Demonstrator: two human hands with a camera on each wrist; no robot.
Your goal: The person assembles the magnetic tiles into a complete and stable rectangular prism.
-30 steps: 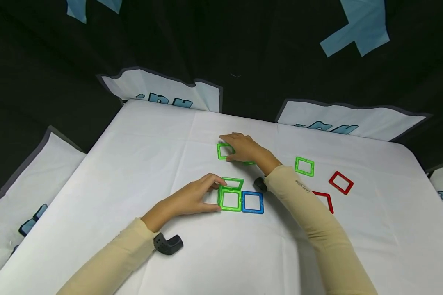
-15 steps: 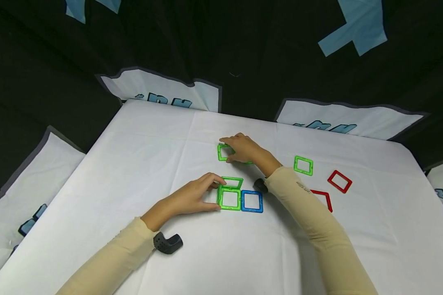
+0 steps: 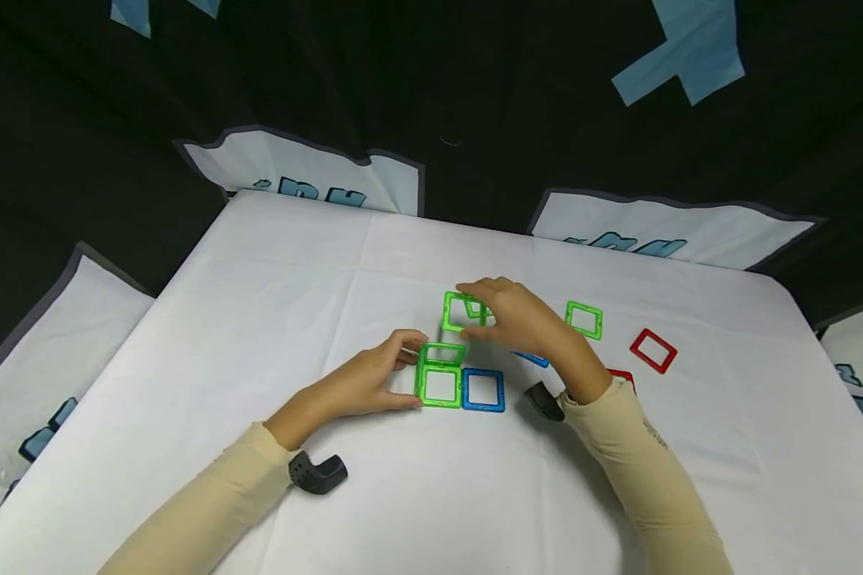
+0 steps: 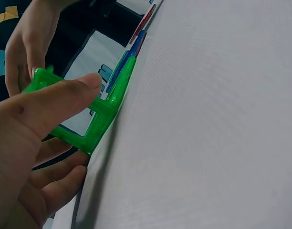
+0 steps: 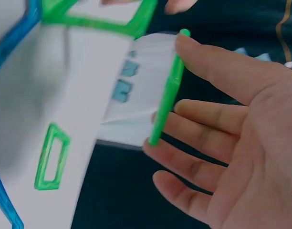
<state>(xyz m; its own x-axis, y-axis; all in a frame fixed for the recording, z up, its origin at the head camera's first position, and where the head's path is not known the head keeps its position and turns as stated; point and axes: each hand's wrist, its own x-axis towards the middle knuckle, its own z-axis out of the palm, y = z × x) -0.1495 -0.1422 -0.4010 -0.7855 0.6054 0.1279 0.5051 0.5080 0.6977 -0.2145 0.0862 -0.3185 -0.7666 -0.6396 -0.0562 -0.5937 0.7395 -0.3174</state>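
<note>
My left hand (image 3: 395, 371) pinches an upright green square tile (image 3: 442, 352) that stands on the far edge of a flat green square (image 3: 439, 386). A blue square (image 3: 483, 390) lies joined to that flat square's right side. In the left wrist view my thumb (image 4: 65, 98) presses on the upright green tile (image 4: 110, 102). My right hand (image 3: 499, 315) holds another green square tile (image 3: 459, 311) lifted off the cloth, just beyond the upright one. The right wrist view shows that held tile (image 5: 167, 88) edge-on between thumb and fingers.
A white cloth (image 3: 259, 303) covers the table. A loose green square (image 3: 584, 319) and a red square (image 3: 653, 350) lie to the right. A second red piece (image 3: 622, 374) and a blue piece (image 3: 533, 359) are partly hidden by my right wrist. Dark floor surrounds the table.
My right hand has lifted the green tile from the far middle of the cloth and brought it nearer, toward the upright tile. The left hand has stayed on the green squares.
</note>
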